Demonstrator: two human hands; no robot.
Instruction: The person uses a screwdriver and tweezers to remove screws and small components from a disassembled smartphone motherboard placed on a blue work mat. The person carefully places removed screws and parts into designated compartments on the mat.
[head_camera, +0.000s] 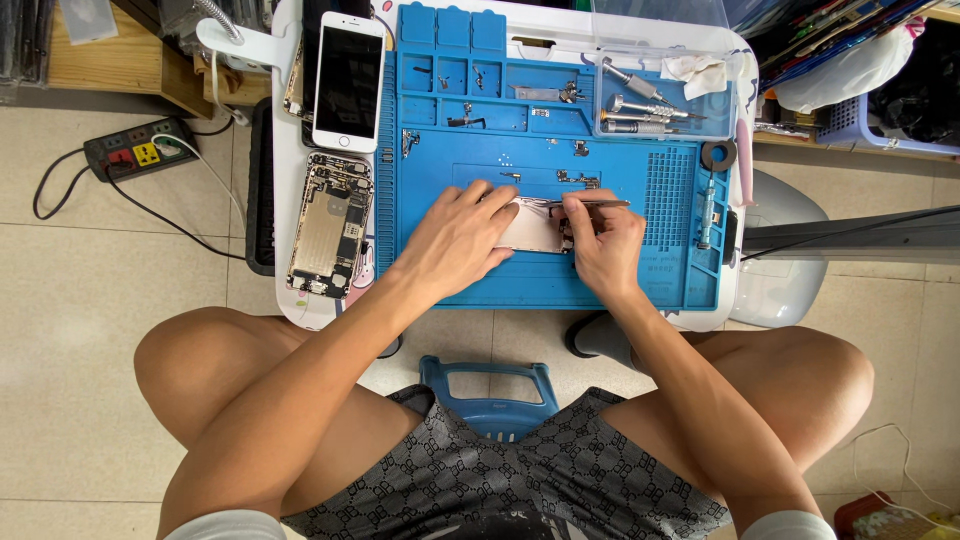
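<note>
A repair mat (540, 275) covers the right part of the table (290, 150). On its middle lies a phone housing (530, 225), with the left hand (455, 240) on its left end and the right hand (600, 245) at its right end, tweezers (590, 203) in its fingers. Left of the mat lies an opened phone chassis (328, 225), and behind that a phone (347, 82). Screwdrivers (645, 110) lie in the mat's far right tray. A power strip (140, 148) sits on the floor to the left.

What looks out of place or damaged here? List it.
Nothing spilled. The opened phone housing left of the blue mat lies gutted, partly overhanging the table's edge. Small parts are scattered loose on the mat above the left hand and right hand.
</note>
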